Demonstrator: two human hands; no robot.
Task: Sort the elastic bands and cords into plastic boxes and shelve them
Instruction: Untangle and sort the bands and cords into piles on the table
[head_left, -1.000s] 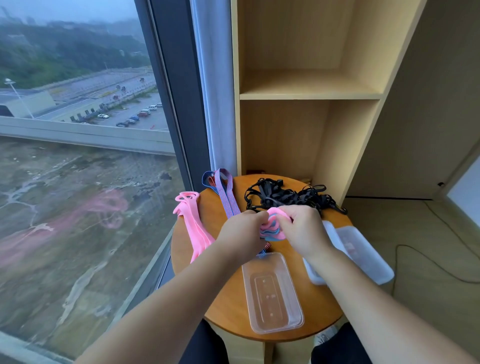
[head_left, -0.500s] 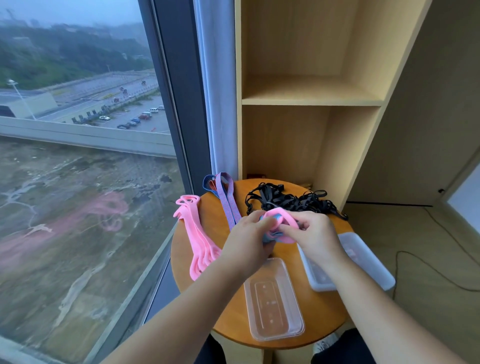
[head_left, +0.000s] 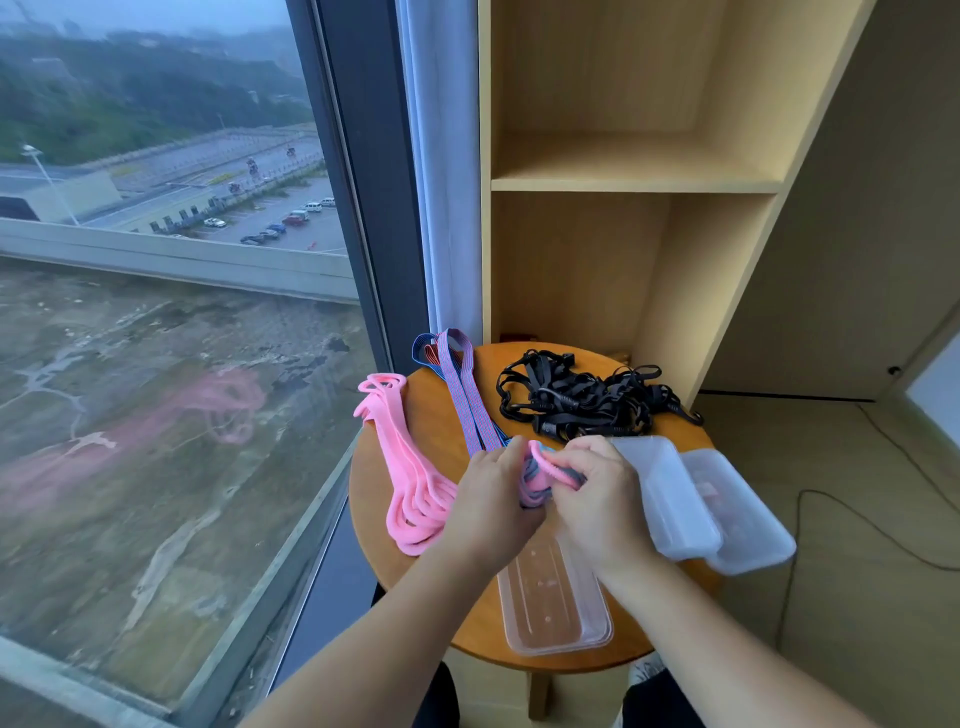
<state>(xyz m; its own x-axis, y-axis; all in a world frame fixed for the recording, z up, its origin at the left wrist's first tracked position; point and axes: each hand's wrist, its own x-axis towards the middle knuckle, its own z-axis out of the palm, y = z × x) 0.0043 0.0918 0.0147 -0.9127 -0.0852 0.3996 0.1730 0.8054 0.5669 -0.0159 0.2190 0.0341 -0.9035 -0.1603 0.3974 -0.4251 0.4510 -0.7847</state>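
Note:
On the round wooden table (head_left: 431, 415), my left hand (head_left: 493, 493) and my right hand (head_left: 597, 493) together grip a wound-up bundle of pink and blue elastic band (head_left: 540, 470). The bundle is held just above the far end of an open clear plastic box (head_left: 556, 608). A loose heap of pink bands (head_left: 410, 478) lies at the left. A long blue-and-red striped band (head_left: 462, 384) runs from the table's back edge toward my hands. A tangle of black cords (head_left: 582, 400) sits at the back right.
Two more clear plastic boxes (head_left: 727, 519) overlap at the table's right edge, partly overhanging it. A wooden shelf unit (head_left: 634, 184) with bare compartments stands right behind the table. A large window (head_left: 156, 312) fills the left. A cable (head_left: 883, 535) trails across the floor at right.
Both hands kept working the pink and blue bundle, holding it close over the near box. The camera view shifted slightly; the other bands, cords and boxes stayed put.

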